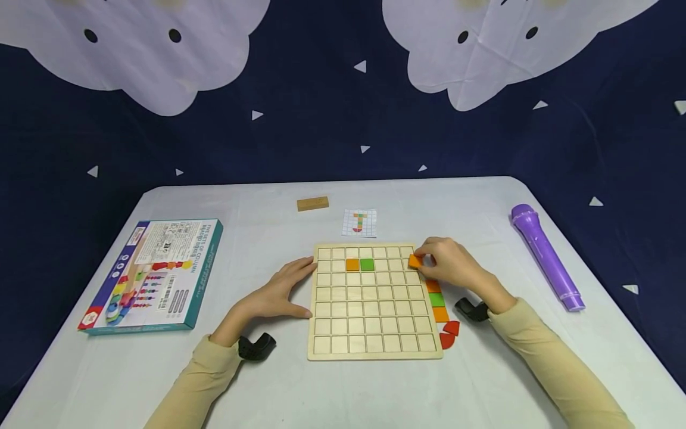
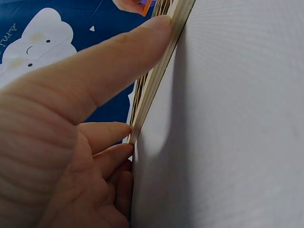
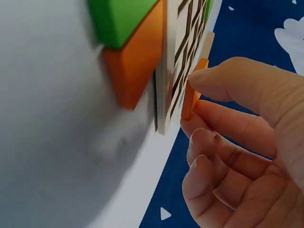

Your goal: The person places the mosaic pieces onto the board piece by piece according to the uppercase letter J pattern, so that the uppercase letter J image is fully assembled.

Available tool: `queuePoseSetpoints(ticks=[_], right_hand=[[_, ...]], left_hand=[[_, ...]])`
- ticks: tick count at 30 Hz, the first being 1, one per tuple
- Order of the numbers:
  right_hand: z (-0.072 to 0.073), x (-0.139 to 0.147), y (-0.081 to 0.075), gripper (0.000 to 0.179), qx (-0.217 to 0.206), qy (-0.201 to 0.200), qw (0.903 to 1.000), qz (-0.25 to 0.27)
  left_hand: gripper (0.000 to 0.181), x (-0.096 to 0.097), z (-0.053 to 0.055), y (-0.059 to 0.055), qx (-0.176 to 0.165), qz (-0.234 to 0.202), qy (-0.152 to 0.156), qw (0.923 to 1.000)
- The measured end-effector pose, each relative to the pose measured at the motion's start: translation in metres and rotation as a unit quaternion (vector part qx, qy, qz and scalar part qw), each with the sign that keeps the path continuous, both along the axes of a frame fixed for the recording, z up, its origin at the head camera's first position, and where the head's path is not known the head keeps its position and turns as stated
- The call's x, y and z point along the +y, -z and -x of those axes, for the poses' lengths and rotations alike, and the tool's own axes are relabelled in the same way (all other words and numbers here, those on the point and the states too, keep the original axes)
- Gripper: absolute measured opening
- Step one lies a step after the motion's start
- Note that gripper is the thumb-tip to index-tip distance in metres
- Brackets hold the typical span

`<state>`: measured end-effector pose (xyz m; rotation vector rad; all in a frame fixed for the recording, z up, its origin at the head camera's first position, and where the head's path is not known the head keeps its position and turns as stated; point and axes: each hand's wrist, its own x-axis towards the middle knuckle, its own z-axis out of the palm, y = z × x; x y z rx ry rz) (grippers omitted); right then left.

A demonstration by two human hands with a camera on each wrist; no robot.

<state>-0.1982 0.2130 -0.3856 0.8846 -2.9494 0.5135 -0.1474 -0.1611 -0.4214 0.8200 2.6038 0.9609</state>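
A wooden grid board (image 1: 375,354) lies flat on the table. One orange tile (image 1: 352,264) and a green tile (image 1: 367,264) sit side by side in its second row from the top. My left hand (image 1: 281,291) touches the board's left edge with its thumb and fingertips, the fingers fairly straight. Between thumb and index finger my right hand (image 1: 450,262) pinches an orange square tile (image 3: 192,92) over the board's upper right edge. Along the right edge lie more orange and green tiles (image 1: 436,300) and two red rounded pieces (image 1: 447,341).
Behind the board are a pattern card (image 1: 359,223) with a coloured figure and a small wooden block (image 1: 313,204). A boxed toy set (image 1: 152,274) lies at the left. A purple cylinder-shaped object (image 1: 546,256), resembling a flashlight, lies at the right. Each wrist wears a black device (image 1: 257,347).
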Motion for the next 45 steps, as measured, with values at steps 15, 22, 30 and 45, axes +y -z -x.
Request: queuePoseSetpoints(ticks=[15, 22, 30, 45], right_hand=[[0.004, -0.027, 0.003, 0.021, 0.001, -0.050, 0.9987, 0.001], [0.007, -0.040, 0.004, 0.022, 0.013, -0.074, 0.9971, -0.011], [0.009, -0.049, 0.003, 0.019, 0.011, -0.092, 0.9954, -0.023], [0.012, -0.055, 0.004, 0.017, -0.009, -0.100, 0.9947, -0.024]], left_hand=[[0.097, 0.000, 0.000, 0.001, -0.002, -0.005, 0.001, 1.0000], [0.097, -0.001, 0.000, 0.002, -0.003, -0.004, 0.001, 1.0000], [0.098, 0.000, 0.000, 0.001, -0.004, -0.002, 0.002, 1.0000], [0.097, 0.000, 0.000, 0.001, -0.010, -0.002, 0.000, 1.0000]])
